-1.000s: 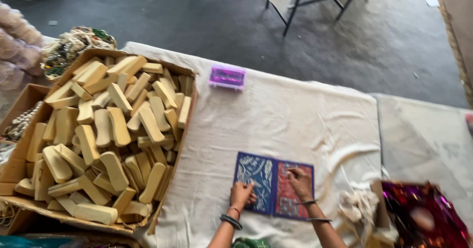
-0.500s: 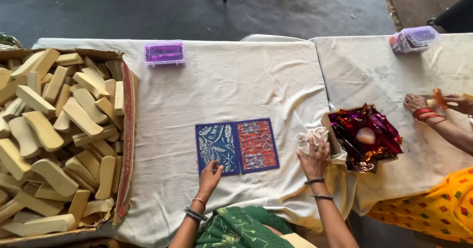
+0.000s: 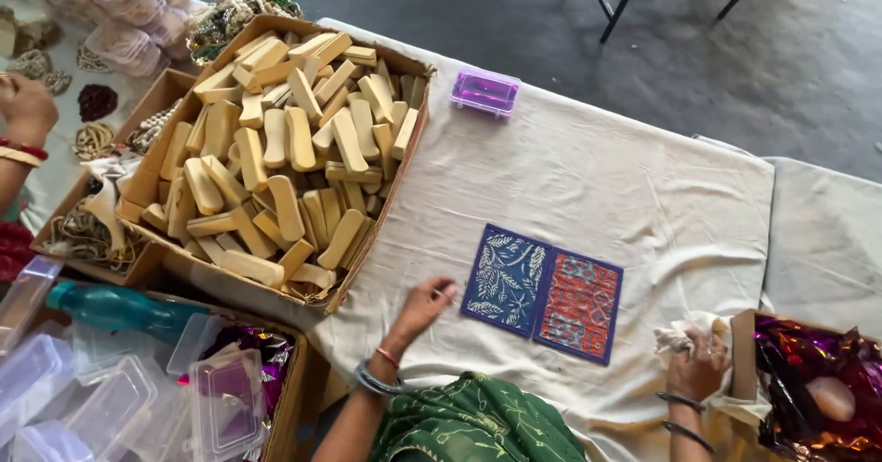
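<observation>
The left hand (image 3: 424, 304) rests on the white tabletop (image 3: 588, 177), fingers loosely curled, holding nothing, just left of the blue and red patterned cloth (image 3: 542, 292). The right hand (image 3: 696, 363) is closed on a crumpled white rag (image 3: 678, 337), near right. A box of wooden blocks (image 3: 276, 159) sits far left.

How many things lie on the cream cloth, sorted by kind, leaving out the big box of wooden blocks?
Purple plastic box: 1
Blue patterned mat: 1
Red patterned mat: 1
Total: 3
</observation>
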